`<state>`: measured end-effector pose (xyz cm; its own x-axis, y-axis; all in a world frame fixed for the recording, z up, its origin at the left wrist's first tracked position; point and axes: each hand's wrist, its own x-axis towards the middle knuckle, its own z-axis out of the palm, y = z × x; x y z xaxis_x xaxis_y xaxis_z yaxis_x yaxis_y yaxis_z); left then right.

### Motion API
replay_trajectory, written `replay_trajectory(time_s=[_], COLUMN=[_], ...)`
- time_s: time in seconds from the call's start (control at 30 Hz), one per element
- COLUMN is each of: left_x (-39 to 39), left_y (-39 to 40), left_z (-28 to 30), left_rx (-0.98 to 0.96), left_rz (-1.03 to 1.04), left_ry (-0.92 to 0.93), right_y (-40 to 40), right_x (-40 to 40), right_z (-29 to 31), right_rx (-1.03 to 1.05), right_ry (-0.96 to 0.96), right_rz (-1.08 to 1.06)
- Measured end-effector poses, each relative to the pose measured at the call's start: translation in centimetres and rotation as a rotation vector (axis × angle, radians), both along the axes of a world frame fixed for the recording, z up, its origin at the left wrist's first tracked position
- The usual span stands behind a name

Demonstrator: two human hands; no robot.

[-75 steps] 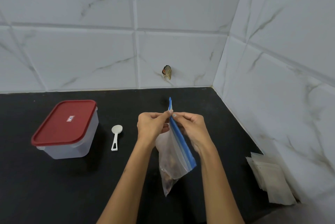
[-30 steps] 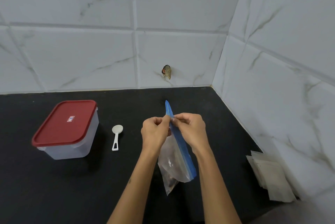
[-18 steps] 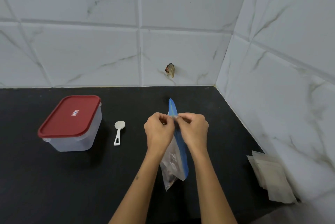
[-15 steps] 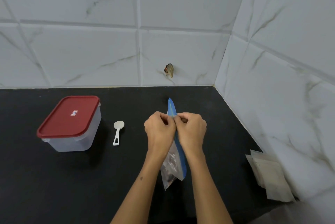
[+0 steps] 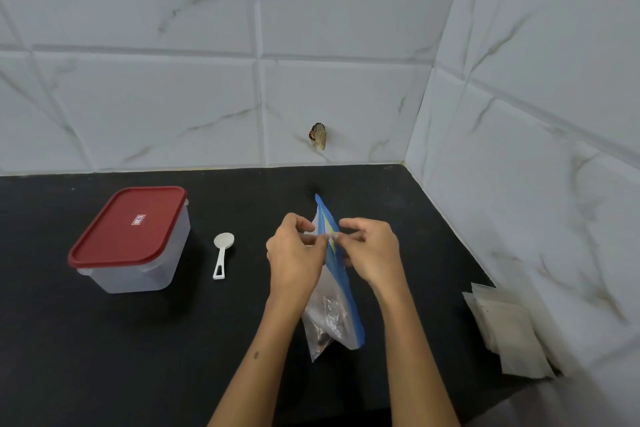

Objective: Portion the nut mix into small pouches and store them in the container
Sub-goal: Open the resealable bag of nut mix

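Both hands pinch the blue zip strip of our nut mix bag (image 5: 329, 309): left hand (image 5: 294, 255) and right hand (image 5: 372, 252) on opposite sides, bag held above the black counter (image 5: 104, 340). We note the red-lidded container (image 5: 133, 239) closed at left, white scoop (image 5: 221, 255) beside it, small pouches (image 5: 509, 329) stacked against the right wall.

black matte counter (image 5: 104, 340) runs into a corner, back wall (image 5: 156, 97) ahead and side wall (image 5: 554, 149) at right, both in large white tiles with faint grey-brown marble veins and pale grout lines. a small brownish thing (image 5: 318, 136) sticks to the back wall low down near the corner, just above the counter edge; what it is cannot be told. light is soft and even, shadows weak.
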<state>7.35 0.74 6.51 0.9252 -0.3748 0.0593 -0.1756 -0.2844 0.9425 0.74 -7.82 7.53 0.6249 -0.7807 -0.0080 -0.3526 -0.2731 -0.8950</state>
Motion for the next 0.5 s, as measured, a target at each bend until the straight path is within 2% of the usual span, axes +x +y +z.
replay_trajectory(time_s=[0.23, 0.37, 0.5], left_x=[-0.3, -0.4, -1.3], left_y=[0.4, 1.0, 1.2], left_z=[0.2, 0.0, 0.3], left_rx=[0.162, 0.169, 0.218], left_rz=[-0.018, -0.004, -0.097], left_ry=[-0.173, -0.169, -0.132], right_y=[0.7, 0.9, 1.5], right_x=[-0.1, -0.6, -1.3], right_z=[-0.1, 0.0, 0.9], right_rx=[-0.323, -0.307, -0.152], right_ry=[0.064, 0.038, 0.082], right_rz=[-0.145, -0.175, -0.005])
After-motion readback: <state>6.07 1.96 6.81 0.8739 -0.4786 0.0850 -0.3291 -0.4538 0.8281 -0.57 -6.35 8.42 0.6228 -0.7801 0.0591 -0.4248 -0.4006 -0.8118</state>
